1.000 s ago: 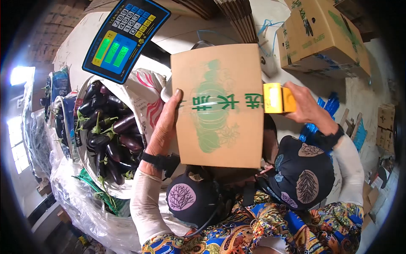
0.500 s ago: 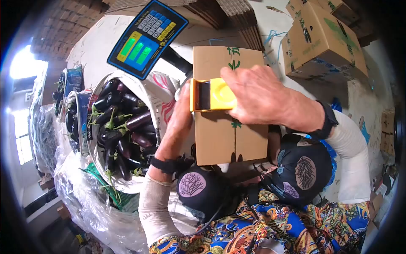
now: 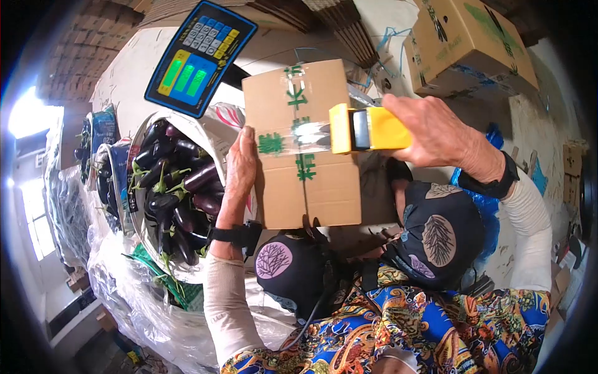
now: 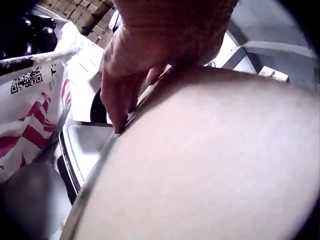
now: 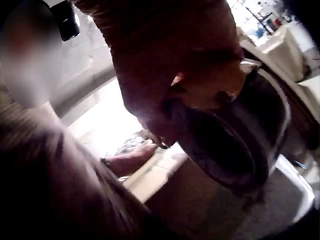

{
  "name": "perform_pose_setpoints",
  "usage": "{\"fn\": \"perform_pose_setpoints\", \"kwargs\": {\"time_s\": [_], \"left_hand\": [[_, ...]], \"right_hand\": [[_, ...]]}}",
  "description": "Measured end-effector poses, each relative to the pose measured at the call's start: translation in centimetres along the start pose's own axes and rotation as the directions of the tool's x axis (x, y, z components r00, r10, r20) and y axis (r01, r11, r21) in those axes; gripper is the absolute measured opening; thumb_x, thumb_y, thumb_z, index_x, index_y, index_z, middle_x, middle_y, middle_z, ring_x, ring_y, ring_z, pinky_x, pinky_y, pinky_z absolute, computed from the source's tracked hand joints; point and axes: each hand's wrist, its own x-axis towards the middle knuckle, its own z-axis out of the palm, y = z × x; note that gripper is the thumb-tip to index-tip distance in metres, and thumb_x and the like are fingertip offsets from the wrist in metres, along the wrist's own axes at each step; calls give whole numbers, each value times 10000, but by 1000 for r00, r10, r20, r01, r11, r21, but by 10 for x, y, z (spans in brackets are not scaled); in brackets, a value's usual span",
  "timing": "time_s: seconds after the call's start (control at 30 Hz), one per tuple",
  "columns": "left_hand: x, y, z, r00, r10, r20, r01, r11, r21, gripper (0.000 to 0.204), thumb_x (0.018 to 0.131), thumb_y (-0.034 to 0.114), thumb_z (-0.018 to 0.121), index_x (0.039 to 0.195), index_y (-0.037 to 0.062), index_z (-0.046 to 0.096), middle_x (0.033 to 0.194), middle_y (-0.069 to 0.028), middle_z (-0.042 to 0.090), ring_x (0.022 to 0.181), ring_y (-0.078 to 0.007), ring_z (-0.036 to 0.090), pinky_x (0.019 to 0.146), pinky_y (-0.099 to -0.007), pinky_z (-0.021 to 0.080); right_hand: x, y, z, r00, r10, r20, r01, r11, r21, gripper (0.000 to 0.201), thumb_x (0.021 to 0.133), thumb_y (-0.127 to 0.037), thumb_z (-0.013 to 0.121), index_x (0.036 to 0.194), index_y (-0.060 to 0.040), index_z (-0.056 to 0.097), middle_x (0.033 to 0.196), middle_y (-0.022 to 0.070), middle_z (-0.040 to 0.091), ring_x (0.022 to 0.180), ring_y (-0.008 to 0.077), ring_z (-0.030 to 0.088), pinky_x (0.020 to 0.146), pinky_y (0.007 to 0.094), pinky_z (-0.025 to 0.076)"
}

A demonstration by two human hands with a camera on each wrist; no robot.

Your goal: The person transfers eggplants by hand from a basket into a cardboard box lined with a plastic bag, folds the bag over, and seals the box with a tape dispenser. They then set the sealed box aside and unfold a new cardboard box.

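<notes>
A cardboard carton (image 3: pixel 305 199) with green printed characters rests in front of the person, its seamed flaps facing up. The left hand (image 3: pixel 242 162) lies along the carton's left side, and in the left wrist view its fingers (image 4: pixel 115 107) reach straight down at the edge. In the right hand (image 3: pixel 433 128) is a yellow tape dispenser (image 3: pixel 374 129), gripped over the carton's right edge. Clear shiny tape (image 3: pixel 286 142) runs across the seam from near the left hand to the dispenser. The dispenser's round part (image 5: pixel 225 145) looks dark in the right wrist view.
At left stands a white sack (image 3: pixel 218 124) of eggplants (image 3: pixel 180 193). A scale display (image 3: pixel 201 59) rises behind the carton. Larger taped cartons (image 3: pixel 467 50) sit at the back right, with flattened cardboard (image 3: pixel 346 28) at the back. Blue plastic (image 3: pixel 492 206) lies to the right.
The carton has turned from its pumpkin-printed face to the seamed side. The right hand brought the dispenser to the left edge, then drew it rightward, leaving tape across the seam.
</notes>
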Motion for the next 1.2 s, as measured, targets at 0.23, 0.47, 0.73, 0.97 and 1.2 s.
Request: {"fn": "perform_pose_setpoints", "kwargs": {"time_s": [0.23,0.47,0.73,0.97,1.2], "left_hand": [[-1,-3,0,998,-59,17,60,993,-104,638,1042,518,363,1248,-40,591,1067,-111,672,1009,-172,580,910,-304,435],[-5,3,-1,1000,6,26,-4,997,-79,627,1042,504,379,1250,-50,587,1097,-89,662,1016,-152,568,923,-285,429],[1,-6,4,996,59,-63,-60,998,-10,635,1037,523,363,1256,-33,578,1063,-106,672,967,-161,582,900,-299,441],[-1,2,11,996,-81,-33,76,990,-121,655,1038,496,348,1302,-70,546,1182,-149,645,1091,-188,556,985,-314,399],[0,-3,10,995,-99,-13,96,981,-167,662,1037,504,340,1305,-65,546,1225,-158,638,1148,-222,566,1004,-324,399]], "right_hand": [[-66,85,67,986,97,-137,-79,988,132,559,660,-193,812,1057,-30,454,946,225,612,910,447,613,772,477,518],[-121,152,136,971,206,-118,-186,969,162,597,666,-204,819,1096,-17,449,989,233,597,924,461,600,799,482,516],[-68,115,139,938,336,82,-337,942,-4,600,720,-190,764,1185,-13,427,1021,257,591,909,459,596,758,491,491],[43,69,138,976,143,166,-61,905,-421,135,602,-201,730,658,-96,666,660,47,637,687,225,669,531,353,519],[41,63,139,951,220,216,-89,867,-491,150,590,-219,745,719,-144,723,719,12,678,659,189,692,529,320,535]]}}
